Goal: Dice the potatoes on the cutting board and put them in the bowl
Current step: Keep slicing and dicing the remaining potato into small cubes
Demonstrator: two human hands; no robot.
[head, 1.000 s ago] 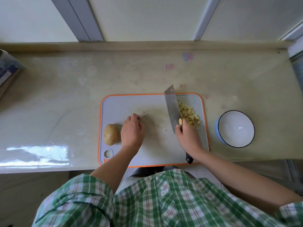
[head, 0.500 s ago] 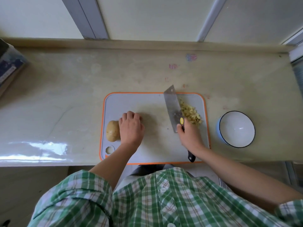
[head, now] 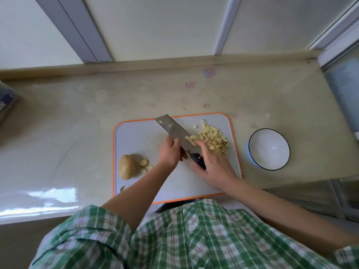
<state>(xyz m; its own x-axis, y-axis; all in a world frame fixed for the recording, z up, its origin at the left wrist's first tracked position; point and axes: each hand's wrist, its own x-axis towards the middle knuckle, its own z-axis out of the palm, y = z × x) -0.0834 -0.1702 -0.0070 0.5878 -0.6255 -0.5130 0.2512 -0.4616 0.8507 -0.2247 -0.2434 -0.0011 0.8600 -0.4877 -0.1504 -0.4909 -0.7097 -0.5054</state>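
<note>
Board (head: 136, 136) is pale grey with an orange rim. The diced potato (head: 213, 140) right at the right hand's fingers (head: 202, 144) is pale yellow, the whole potato (head: 126, 167) out left of the left hand's fingers (head: 174, 143) tan-brown. Knife (head: 172, 129) under those fingers is steel-grey with a black handle. Bowl (head: 269, 150) is white inside, dark rim, blue outside. Shirt (head: 194, 239) is green-and-white plaid

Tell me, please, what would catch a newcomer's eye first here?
The cleaver stands out, tilted over the orange-rimmed cutting board, gripped by the left hand. Right of it lies a heap of diced potato, which the right hand reaches toward. A whole potato lies at the board's left; the white bowl stands empty to its right.
</note>
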